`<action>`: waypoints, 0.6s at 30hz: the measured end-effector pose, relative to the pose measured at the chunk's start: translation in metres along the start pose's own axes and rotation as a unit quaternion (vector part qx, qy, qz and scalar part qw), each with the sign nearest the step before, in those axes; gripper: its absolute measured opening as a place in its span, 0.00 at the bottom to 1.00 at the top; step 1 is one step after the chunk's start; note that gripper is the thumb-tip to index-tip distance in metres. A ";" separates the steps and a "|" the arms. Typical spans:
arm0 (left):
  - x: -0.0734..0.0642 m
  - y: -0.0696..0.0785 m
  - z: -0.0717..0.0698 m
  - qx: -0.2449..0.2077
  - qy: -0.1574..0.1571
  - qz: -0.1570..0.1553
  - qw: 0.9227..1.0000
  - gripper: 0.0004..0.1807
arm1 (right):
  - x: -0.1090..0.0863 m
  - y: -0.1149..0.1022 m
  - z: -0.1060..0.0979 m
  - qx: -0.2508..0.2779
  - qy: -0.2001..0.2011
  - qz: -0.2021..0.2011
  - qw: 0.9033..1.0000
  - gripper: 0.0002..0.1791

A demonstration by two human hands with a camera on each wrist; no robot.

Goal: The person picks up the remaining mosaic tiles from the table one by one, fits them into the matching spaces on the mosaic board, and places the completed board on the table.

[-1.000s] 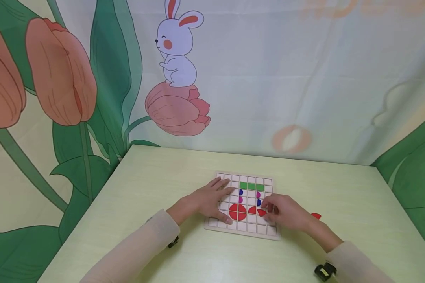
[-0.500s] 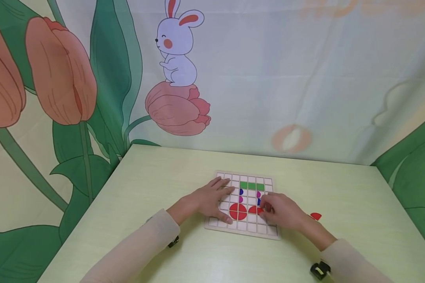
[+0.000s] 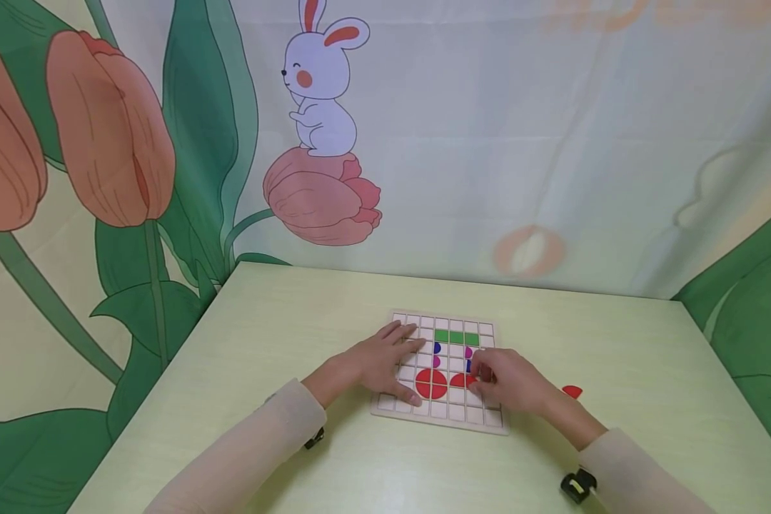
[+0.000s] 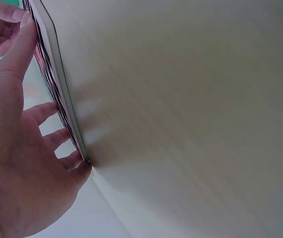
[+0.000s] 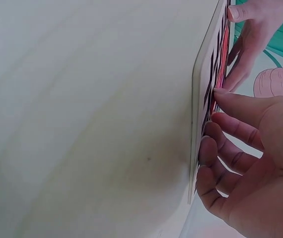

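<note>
As the desk (image 3: 295, 457) carries a gridded board (image 3: 438, 411), the left hand (image 3: 379, 363) rests spread on its left side, grip slack; right hand (image 3: 510, 380) over its right side, grip pinching. Red four-part disc (image 3: 437, 378): lower middle of grid. Green strip (image 3: 457, 338): toward far edge. Red quarter-circle (image 3: 471, 381): in right grip, at the board, beside a second quarter (image 3: 459, 381). Blue half-circles (image 3: 437, 348), magenta half-circles (image 3: 436, 362): between strip and red pieces.

At left, the left hand (image 4: 22, 148) rests spread on what looks like a thin board (image 4: 59, 69), the counter (image 4: 191, 109) filling the right.
</note>
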State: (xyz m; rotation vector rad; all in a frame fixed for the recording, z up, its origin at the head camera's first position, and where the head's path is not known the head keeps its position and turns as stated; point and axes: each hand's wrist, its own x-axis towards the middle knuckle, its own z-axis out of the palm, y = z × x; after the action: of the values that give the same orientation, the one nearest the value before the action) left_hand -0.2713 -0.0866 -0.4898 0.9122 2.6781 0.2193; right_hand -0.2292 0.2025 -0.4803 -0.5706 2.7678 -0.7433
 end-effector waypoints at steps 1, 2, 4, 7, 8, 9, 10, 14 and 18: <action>0.000 0.000 0.000 0.001 0.000 0.000 1.000 0.64 | 0.000 0.000 0.000 0.003 -0.001 -0.001 1.000 0.09; 0.000 0.000 0.000 0.002 0.000 0.000 1.000 0.64 | 0.001 0.000 0.000 0.006 -0.002 -0.001 1.000 0.09; 0.000 -0.001 0.000 0.004 0.000 0.001 1.000 0.64 | 0.001 0.001 -0.001 0.012 -0.004 0.000 1.000 0.09; 0.000 0.000 0.000 0.005 0.001 0.001 1.000 0.64 | 0.002 0.001 -0.001 0.017 -0.005 -0.002 1.000 0.09; 0.000 0.000 0.000 0.004 0.000 0.001 1.000 0.64 | 0.002 0.001 -0.001 0.017 -0.005 -0.002 1.000 0.09; 0.000 0.000 -0.001 0.002 0.000 0.001 1.000 0.64 | 0.002 0.001 0.000 0.017 -0.004 -0.004 1.000 0.08; 0.000 0.000 -0.001 0.000 0.001 0.001 1.000 0.64 | 0.003 0.002 0.000 0.017 -0.004 -0.007 1.000 0.08; -0.001 0.001 -0.001 -0.002 0.002 0.002 1.000 0.64 | 0.003 0.002 0.000 0.021 -0.003 -0.007 1.000 0.08; -0.001 0.000 -0.001 -0.003 0.004 0.004 1.000 0.64 | 0.001 0.003 -0.003 0.028 -0.010 -0.011 1.000 0.08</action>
State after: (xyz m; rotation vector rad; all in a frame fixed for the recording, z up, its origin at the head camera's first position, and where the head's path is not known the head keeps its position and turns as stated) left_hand -0.2709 -0.0875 -0.4890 0.9217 2.6802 0.2329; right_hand -0.2320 0.2055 -0.4793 -0.5950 2.7173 -0.8115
